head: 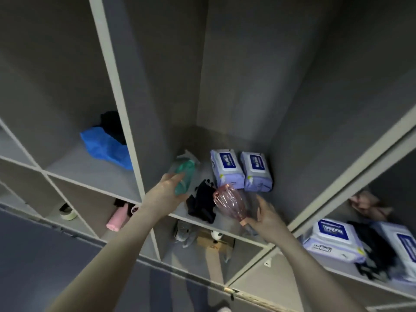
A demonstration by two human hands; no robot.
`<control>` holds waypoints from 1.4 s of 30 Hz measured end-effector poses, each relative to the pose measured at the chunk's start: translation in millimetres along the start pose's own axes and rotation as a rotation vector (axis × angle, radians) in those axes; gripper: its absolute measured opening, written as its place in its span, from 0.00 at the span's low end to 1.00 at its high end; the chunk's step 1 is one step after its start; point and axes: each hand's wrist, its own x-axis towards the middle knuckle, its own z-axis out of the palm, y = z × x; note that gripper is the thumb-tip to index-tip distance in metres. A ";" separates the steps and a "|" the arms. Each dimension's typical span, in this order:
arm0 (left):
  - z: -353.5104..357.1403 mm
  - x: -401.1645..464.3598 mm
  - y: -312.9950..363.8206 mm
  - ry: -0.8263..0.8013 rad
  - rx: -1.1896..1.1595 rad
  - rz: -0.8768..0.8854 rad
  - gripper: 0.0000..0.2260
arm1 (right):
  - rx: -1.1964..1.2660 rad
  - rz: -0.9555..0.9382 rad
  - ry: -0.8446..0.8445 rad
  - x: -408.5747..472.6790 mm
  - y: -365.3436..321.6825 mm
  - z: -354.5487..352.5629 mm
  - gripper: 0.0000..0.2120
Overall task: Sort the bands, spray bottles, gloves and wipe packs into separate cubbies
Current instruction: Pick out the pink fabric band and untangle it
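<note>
In the middle cubby my left hand (167, 191) grips a green spray bottle (185, 177) lying on the shelf. My right hand (266, 218) holds a pink ribbed spray bottle (229, 202) by its lower end, tilted over the shelf's front edge. Between the two bottles lies a black glove (202, 202). Two purple wipe packs (227, 168) (256, 171) stand side by side at the back of the same cubby.
The left cubby holds a blue bag (105, 147) with dark cloth behind it. Below it lie a pink roll (117, 218) and a band (67, 212). The right cubby has wipe packs (333, 239), black gloves (373, 246) and a pinkish cloth (367, 203). A box (216, 240) sits underneath.
</note>
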 end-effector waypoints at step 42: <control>36.2 157.1 -28.9 -0.250 0.620 -0.164 0.35 | -0.582 0.020 0.067 87.9 -104.3 -79.4 0.16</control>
